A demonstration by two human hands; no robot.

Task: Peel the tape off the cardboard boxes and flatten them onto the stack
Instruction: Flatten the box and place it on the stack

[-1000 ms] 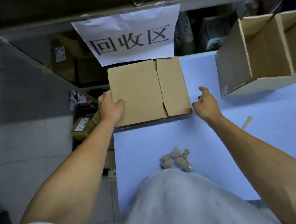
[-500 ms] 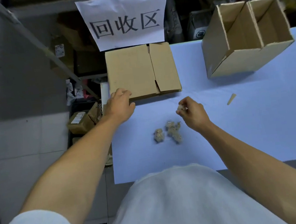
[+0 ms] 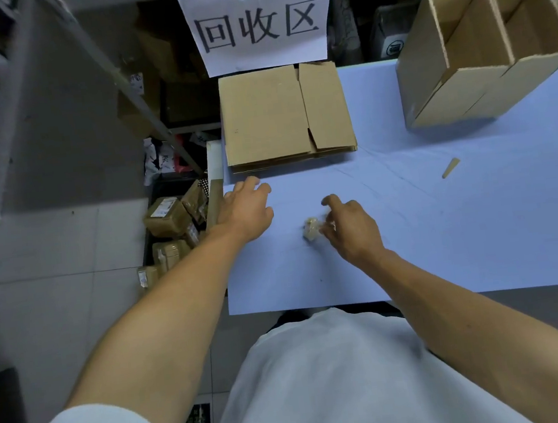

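Resting on the pale blue worktop (image 3: 478, 224), the left hand (image 3: 248, 211) lies palm down near the left edge, its fingers (image 3: 261, 187) loosely spread and relaxed, holding nothing, just short of the stack of flattened brown cardboard boxes (image 3: 271, 115). That stack sits at the far left corner of the worktop, its top sheet showing a folded flap seam running front to back, with further flat layers visible along its near edge. The right hand (image 3: 351, 227) is lowered over the middle of the worktop, its fingers curled around small crumpled wads of clear peeled tape (image 3: 311, 228); one wad shows plainly at the fingertips, and how many more lie under the palm cannot be told. The two hands are apart, with bare worktop between them.

At the far right stands an open brown cardboard box (image 3: 481, 52), tilted toward the camera, its opening split into two compartments by a cardboard divider. A small tan cardboard sliver (image 3: 451, 167) lies alone on the worktop between that box and the right hand, well apart from both.

A white paper sign with three black Chinese characters (image 3: 257, 20) hangs above the flattened stack. Left of the worktop, on the grey tiled floor (image 3: 51, 252), several small brown taped parcels (image 3: 168, 223) are heaped in a dark bin.
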